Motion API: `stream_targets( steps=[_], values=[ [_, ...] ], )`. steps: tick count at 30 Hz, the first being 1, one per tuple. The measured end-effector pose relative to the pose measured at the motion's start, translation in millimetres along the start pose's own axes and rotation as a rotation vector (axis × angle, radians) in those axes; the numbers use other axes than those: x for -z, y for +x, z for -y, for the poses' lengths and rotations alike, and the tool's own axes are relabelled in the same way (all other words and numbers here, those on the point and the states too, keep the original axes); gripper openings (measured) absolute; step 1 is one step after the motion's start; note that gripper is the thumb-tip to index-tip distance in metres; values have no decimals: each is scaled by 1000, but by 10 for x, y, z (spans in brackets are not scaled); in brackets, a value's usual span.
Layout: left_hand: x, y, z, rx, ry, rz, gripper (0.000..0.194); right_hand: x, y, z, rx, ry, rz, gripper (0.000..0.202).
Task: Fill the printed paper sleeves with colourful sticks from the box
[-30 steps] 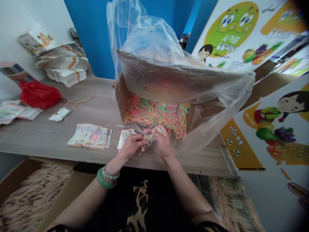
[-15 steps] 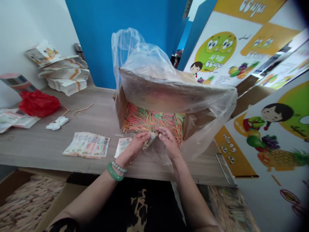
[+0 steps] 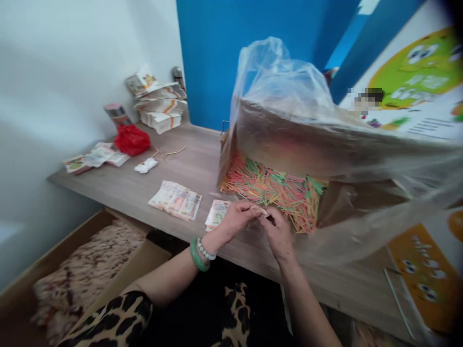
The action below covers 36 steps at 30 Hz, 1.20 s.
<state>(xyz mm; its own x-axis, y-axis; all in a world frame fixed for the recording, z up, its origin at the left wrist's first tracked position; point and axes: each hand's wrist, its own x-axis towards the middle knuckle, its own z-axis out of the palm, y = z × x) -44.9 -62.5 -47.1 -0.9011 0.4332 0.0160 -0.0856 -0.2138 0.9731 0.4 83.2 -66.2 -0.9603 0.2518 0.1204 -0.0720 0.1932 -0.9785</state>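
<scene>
My left hand (image 3: 237, 222), with a green bangle (image 3: 197, 254) and a beaded bracelet on its wrist, pinches a small pale packet (image 3: 262, 211). My right hand (image 3: 279, 237) is closed on the packet's other side. Fingers cover most of it, so its print is hard to make out. Just beyond both hands lies a cardboard box (image 3: 227, 159) on its side, lined with clear plastic (image 3: 285, 86). Thin pink, green, orange and yellow sticks (image 3: 267, 188) are heaped inside. Beside my left hand rests a small stack of printed packets (image 3: 217, 213).
Further left on the table lies a row of printed packets (image 3: 175, 200). Behind are a red plastic bag (image 3: 132, 140), crumpled white tissue (image 3: 145, 166) and stacked printed packaging (image 3: 161, 113). A carton of beige pieces (image 3: 94, 270) stands below the table edge; printed cartons (image 3: 419, 274) stand right.
The view has swung left, so things appear further right. My hands have come closer together around the packet, and my right fingers, earlier apart from it, now close on it.
</scene>
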Motion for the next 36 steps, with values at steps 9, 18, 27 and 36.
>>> stream_targets(
  steps=[9, 18, 27, 36],
  values=[
    [551, -463, -141, -17, 92, -143, 12, -691, -242, -129, -212, 229, 304, 24],
    [1393, -633, -291, 43, 457, -444, 22, -975, -308, 88, -75, -511, 255, 15],
    [1808, -348, -10, -32, 1452, -586, 39, -1186, -76, -216, -140, -598, 89, 17],
    [1445, -558, -62, -166, 1001, -570, 32, -1033, -174, -183, -111, -490, 34, 11]
  ],
)
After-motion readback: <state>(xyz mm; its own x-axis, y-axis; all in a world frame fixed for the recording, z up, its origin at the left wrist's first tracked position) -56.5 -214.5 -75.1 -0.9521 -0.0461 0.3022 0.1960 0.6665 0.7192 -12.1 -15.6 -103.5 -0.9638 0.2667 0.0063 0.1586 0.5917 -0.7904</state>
